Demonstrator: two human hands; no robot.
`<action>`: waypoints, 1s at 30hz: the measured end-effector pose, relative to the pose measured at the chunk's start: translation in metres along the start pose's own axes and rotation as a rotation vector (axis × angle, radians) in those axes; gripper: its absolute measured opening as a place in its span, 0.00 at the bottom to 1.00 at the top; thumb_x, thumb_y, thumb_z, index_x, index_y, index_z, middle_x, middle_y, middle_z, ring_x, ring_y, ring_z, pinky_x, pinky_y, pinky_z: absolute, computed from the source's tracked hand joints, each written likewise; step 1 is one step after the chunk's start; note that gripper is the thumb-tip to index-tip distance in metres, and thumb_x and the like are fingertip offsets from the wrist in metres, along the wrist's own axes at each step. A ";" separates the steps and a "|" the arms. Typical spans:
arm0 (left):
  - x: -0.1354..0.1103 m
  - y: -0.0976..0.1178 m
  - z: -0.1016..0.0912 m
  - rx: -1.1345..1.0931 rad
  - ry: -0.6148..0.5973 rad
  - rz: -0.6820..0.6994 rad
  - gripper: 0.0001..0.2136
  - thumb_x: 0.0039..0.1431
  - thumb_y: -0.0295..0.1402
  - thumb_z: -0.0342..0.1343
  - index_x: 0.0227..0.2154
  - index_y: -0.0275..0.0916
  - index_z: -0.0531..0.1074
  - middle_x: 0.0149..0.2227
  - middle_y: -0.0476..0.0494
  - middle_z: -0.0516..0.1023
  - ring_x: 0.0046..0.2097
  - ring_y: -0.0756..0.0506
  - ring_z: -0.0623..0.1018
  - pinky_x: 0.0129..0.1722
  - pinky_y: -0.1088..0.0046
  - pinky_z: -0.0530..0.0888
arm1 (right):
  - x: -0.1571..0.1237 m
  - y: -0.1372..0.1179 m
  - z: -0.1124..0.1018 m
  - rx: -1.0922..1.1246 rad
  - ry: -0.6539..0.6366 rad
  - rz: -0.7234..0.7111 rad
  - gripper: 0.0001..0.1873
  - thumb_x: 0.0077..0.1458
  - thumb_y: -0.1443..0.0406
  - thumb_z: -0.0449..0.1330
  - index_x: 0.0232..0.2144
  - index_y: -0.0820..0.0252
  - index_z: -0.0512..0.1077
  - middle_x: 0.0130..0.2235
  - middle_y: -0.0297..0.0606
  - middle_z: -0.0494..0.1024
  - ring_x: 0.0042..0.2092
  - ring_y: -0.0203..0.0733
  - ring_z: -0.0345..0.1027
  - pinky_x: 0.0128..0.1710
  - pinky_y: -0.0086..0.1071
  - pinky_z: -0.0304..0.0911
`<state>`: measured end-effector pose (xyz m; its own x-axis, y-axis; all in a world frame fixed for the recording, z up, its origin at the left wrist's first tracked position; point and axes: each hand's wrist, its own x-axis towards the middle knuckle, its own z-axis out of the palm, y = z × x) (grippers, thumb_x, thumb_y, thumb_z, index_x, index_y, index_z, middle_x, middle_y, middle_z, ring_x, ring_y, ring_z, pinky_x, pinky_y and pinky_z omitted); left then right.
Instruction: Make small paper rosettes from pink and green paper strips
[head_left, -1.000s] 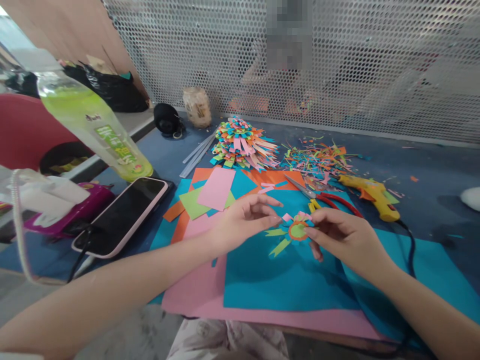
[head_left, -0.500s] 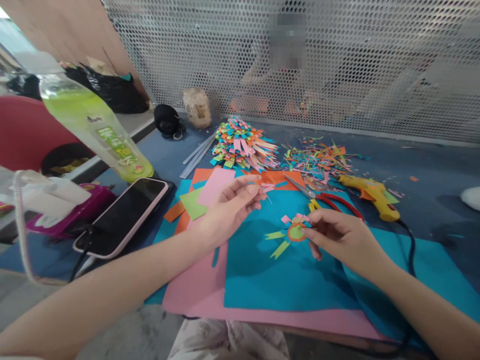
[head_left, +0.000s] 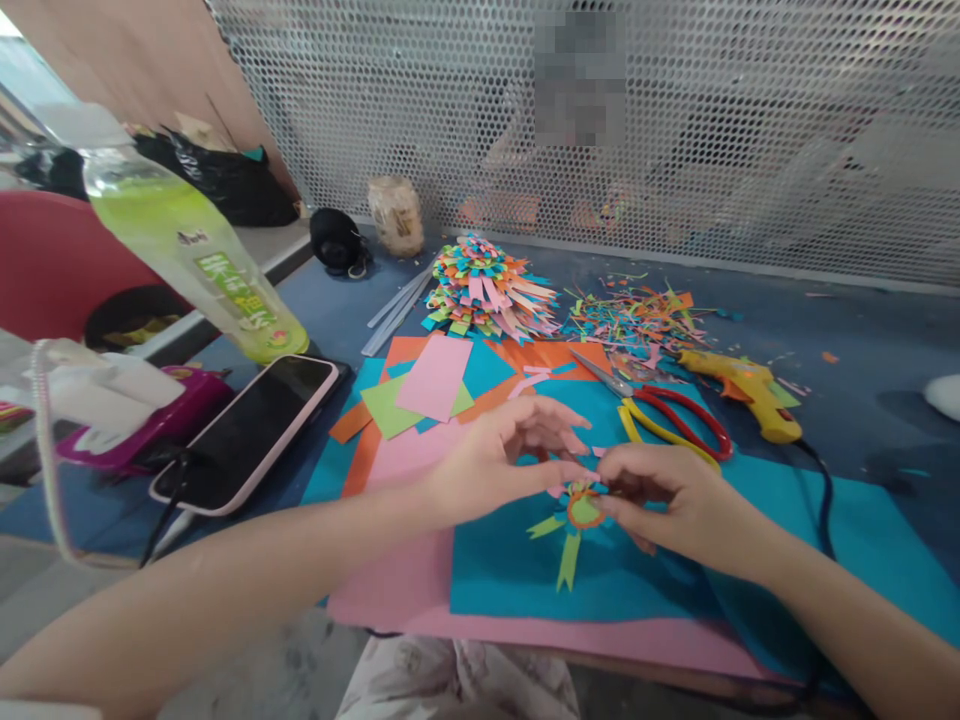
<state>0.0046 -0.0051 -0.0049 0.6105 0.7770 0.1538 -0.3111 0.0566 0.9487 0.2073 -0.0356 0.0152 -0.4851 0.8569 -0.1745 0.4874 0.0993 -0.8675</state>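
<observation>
A small paper rosette (head_left: 584,509) has a green centre, an orange ring, short coloured tabs and two notched green tails. My right hand (head_left: 667,500) pinches its right edge between thumb and fingers, holding it above a blue paper sheet (head_left: 517,575). From the left, my left hand (head_left: 517,450) reaches to the rosette's top edge, thumb and fingertips closed at the tabs; the exact contact is partly hidden. Pink paper strips (head_left: 529,382) lie just beyond this hand. Red-and-yellow-handled scissors (head_left: 679,410) rest behind my right hand, blades pointing away to the left.
A yellow glue gun (head_left: 742,390) with a black cord lies at right. Behind are a fringed paper cone (head_left: 487,290), paper scraps (head_left: 637,320) and clear glue sticks (head_left: 397,305). A phone (head_left: 251,430) and a bottle (head_left: 202,240) stand left. A perforated metal panel (head_left: 420,100) closes the back.
My left hand has moved right and nearer, from the pink strips to the rosette's top edge. The rosette has come slightly lower and turned, one tail now hanging down.
</observation>
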 end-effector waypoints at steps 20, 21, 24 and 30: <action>0.003 0.000 -0.004 -0.055 0.064 -0.009 0.14 0.49 0.23 0.60 0.39 0.36 0.67 0.34 0.48 0.73 0.33 0.53 0.76 0.33 0.78 0.75 | 0.000 0.000 -0.002 0.031 0.021 -0.011 0.10 0.54 0.60 0.56 0.26 0.58 0.63 0.19 0.26 0.63 0.17 0.29 0.62 0.17 0.23 0.58; 0.003 0.000 -0.005 -0.059 0.067 -0.012 0.14 0.49 0.24 0.60 0.39 0.36 0.67 0.34 0.48 0.73 0.34 0.53 0.76 0.33 0.78 0.75 | 0.000 0.000 -0.002 0.029 0.024 -0.011 0.10 0.54 0.60 0.56 0.26 0.58 0.63 0.19 0.26 0.63 0.17 0.29 0.62 0.17 0.24 0.58; 0.003 0.001 -0.005 -0.071 0.077 -0.021 0.13 0.49 0.23 0.59 0.39 0.36 0.67 0.34 0.48 0.73 0.34 0.52 0.76 0.33 0.78 0.75 | 0.000 -0.001 -0.002 0.022 0.034 -0.009 0.10 0.54 0.60 0.56 0.26 0.58 0.63 0.19 0.26 0.63 0.17 0.29 0.62 0.17 0.24 0.59; 0.004 0.000 -0.005 -0.120 0.039 -0.026 0.14 0.49 0.23 0.59 0.39 0.37 0.67 0.35 0.47 0.72 0.34 0.51 0.77 0.32 0.76 0.75 | 0.002 0.001 -0.002 0.018 0.037 -0.024 0.09 0.54 0.60 0.56 0.27 0.58 0.64 0.19 0.26 0.63 0.17 0.29 0.62 0.17 0.24 0.59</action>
<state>0.0030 0.0012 -0.0060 0.5916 0.7977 0.1170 -0.3817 0.1493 0.9121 0.2086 -0.0332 0.0148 -0.4690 0.8726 -0.1364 0.4628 0.1113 -0.8794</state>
